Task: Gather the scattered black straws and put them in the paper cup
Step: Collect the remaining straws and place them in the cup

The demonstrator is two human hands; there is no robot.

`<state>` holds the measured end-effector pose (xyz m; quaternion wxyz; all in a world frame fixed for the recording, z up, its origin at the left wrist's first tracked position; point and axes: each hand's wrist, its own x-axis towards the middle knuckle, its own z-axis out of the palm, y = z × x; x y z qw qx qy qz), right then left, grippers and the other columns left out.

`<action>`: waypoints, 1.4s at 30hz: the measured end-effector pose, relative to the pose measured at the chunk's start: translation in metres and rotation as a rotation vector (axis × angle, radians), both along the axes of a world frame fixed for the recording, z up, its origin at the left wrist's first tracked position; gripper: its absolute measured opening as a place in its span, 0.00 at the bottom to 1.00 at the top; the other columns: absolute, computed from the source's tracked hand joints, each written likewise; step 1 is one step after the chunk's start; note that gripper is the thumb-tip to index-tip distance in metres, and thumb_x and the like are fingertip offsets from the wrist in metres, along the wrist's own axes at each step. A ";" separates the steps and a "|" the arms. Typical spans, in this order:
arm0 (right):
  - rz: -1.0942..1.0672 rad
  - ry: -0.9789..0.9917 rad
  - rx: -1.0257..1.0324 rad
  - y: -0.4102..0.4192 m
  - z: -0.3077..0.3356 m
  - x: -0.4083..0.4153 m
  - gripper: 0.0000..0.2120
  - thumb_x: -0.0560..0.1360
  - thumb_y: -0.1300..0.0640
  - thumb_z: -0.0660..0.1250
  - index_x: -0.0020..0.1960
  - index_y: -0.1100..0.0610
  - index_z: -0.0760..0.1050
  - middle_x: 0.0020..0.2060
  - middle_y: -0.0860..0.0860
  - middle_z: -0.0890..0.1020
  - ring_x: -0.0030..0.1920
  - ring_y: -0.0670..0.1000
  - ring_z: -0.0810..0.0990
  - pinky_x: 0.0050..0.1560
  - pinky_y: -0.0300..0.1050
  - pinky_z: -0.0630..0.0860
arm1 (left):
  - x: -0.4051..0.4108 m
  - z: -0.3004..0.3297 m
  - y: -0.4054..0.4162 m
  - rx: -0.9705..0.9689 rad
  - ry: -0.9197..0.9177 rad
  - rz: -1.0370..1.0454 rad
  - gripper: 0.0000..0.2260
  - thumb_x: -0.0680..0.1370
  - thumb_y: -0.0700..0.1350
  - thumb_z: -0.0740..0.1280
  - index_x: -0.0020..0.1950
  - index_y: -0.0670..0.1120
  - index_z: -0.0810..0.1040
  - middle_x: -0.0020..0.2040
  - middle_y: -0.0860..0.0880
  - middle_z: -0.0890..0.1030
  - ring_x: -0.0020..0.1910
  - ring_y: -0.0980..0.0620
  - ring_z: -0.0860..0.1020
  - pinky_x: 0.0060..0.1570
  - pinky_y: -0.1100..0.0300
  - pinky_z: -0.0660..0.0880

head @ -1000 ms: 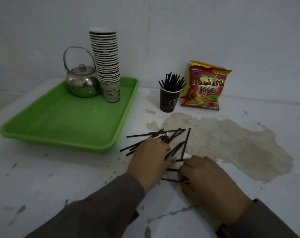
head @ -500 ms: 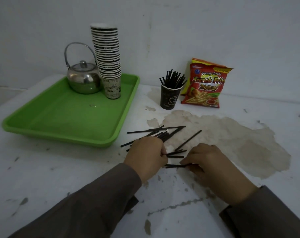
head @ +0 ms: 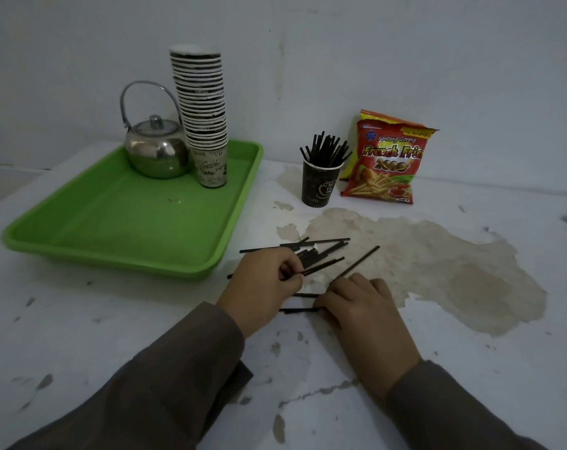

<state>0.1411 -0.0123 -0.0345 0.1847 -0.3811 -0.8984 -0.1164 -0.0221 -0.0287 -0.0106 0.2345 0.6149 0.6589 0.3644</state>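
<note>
Your left hand pinches a few straws from the loose pile beside the tray; your right hand curls on one near you. Lift unevenly and they may fan out, missing the already crowded cup behind.

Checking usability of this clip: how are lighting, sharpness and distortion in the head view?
Head view: dim, flat light, no glare; wide-angle bending at the green tray; loose black straws and both hands, left and right, reasonably sharp.
</note>
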 end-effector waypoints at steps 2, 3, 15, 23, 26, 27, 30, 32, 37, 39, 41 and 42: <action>-0.012 -0.043 0.045 -0.001 -0.001 -0.004 0.07 0.63 0.60 0.74 0.38 0.52 0.79 0.34 0.49 0.80 0.36 0.53 0.78 0.41 0.45 0.60 | 0.000 0.002 0.001 0.015 -0.050 0.007 0.05 0.72 0.41 0.70 0.39 0.50 0.77 0.32 0.55 0.76 0.29 0.63 0.73 0.30 0.76 0.67; -0.019 -0.060 0.070 -0.003 0.000 -0.007 0.07 0.62 0.61 0.74 0.38 0.53 0.79 0.33 0.50 0.80 0.36 0.54 0.78 0.41 0.46 0.60 | 0.000 0.003 0.000 0.027 -0.056 0.010 0.05 0.71 0.41 0.70 0.39 0.50 0.77 0.32 0.54 0.76 0.30 0.62 0.73 0.30 0.77 0.67; 0.070 -0.058 0.037 -0.003 0.003 -0.002 0.17 0.57 0.66 0.77 0.45 0.56 0.82 0.34 0.51 0.80 0.34 0.52 0.79 0.36 0.40 0.76 | -0.007 0.011 -0.001 0.150 -0.404 0.061 0.16 0.70 0.34 0.71 0.43 0.57 0.80 0.29 0.64 0.82 0.33 0.65 0.80 0.38 0.75 0.74; 0.058 -0.082 -0.066 -0.009 0.005 -0.003 0.18 0.53 0.62 0.79 0.41 0.54 0.80 0.34 0.49 0.80 0.31 0.48 0.77 0.33 0.39 0.76 | -0.010 0.007 0.002 0.123 -0.337 0.091 0.08 0.71 0.38 0.70 0.49 0.44 0.83 0.36 0.53 0.82 0.32 0.64 0.77 0.36 0.74 0.72; 0.022 -0.030 -0.133 -0.005 0.009 -0.003 0.18 0.55 0.61 0.78 0.41 0.51 0.78 0.33 0.47 0.81 0.32 0.46 0.78 0.37 0.36 0.72 | -0.011 0.008 0.000 0.119 -0.355 0.094 0.07 0.72 0.39 0.70 0.48 0.47 0.83 0.35 0.53 0.82 0.32 0.63 0.77 0.36 0.71 0.74; -0.006 -0.012 -0.171 -0.005 0.012 -0.002 0.14 0.59 0.60 0.75 0.43 0.50 0.77 0.34 0.47 0.81 0.33 0.46 0.78 0.41 0.33 0.68 | -0.012 0.009 0.000 0.116 -0.371 0.100 0.07 0.72 0.39 0.70 0.46 0.49 0.83 0.35 0.53 0.82 0.32 0.62 0.77 0.37 0.69 0.75; -0.047 0.191 -0.405 0.003 0.026 0.003 0.12 0.73 0.55 0.57 0.50 0.53 0.77 0.40 0.45 0.78 0.42 0.49 0.74 0.47 0.39 0.63 | -0.015 0.014 -0.002 0.115 -0.469 0.103 0.07 0.72 0.38 0.70 0.44 0.50 0.82 0.36 0.52 0.83 0.35 0.58 0.79 0.38 0.69 0.77; -0.045 0.356 -0.474 0.011 0.040 0.009 0.10 0.77 0.55 0.59 0.51 0.50 0.78 0.40 0.40 0.73 0.43 0.46 0.73 0.45 0.37 0.66 | -0.017 0.023 -0.002 0.130 -0.536 0.103 0.07 0.72 0.38 0.69 0.46 0.48 0.83 0.38 0.52 0.84 0.36 0.60 0.81 0.39 0.71 0.77; -0.087 0.783 -0.574 0.051 0.087 0.011 0.05 0.73 0.58 0.67 0.46 0.50 0.80 0.39 0.44 0.79 0.38 0.40 0.76 0.38 0.30 0.72 | -0.024 0.055 0.017 0.201 -0.621 0.094 0.09 0.72 0.38 0.69 0.52 0.44 0.81 0.41 0.54 0.83 0.38 0.63 0.81 0.36 0.75 0.74; -0.078 0.851 -0.539 0.070 0.108 0.005 0.04 0.73 0.59 0.67 0.44 0.54 0.81 0.34 0.45 0.80 0.35 0.43 0.76 0.36 0.31 0.72 | -0.026 0.073 0.034 0.246 -0.617 0.075 0.10 0.72 0.37 0.69 0.53 0.41 0.81 0.42 0.51 0.83 0.38 0.62 0.81 0.37 0.74 0.75; -0.060 0.895 -0.489 0.090 0.126 -0.004 0.03 0.73 0.59 0.68 0.41 0.57 0.80 0.33 0.48 0.81 0.34 0.44 0.77 0.36 0.33 0.73 | -0.029 0.091 0.056 0.300 -0.592 0.064 0.10 0.72 0.37 0.69 0.52 0.40 0.81 0.42 0.49 0.83 0.38 0.60 0.81 0.38 0.72 0.76; -0.057 0.920 -0.470 0.100 0.134 -0.010 0.03 0.72 0.60 0.68 0.40 0.58 0.80 0.33 0.48 0.80 0.33 0.40 0.77 0.35 0.31 0.72 | -0.030 0.099 0.068 0.330 -0.576 0.065 0.09 0.72 0.36 0.69 0.52 0.40 0.81 0.40 0.48 0.83 0.38 0.57 0.81 0.39 0.71 0.77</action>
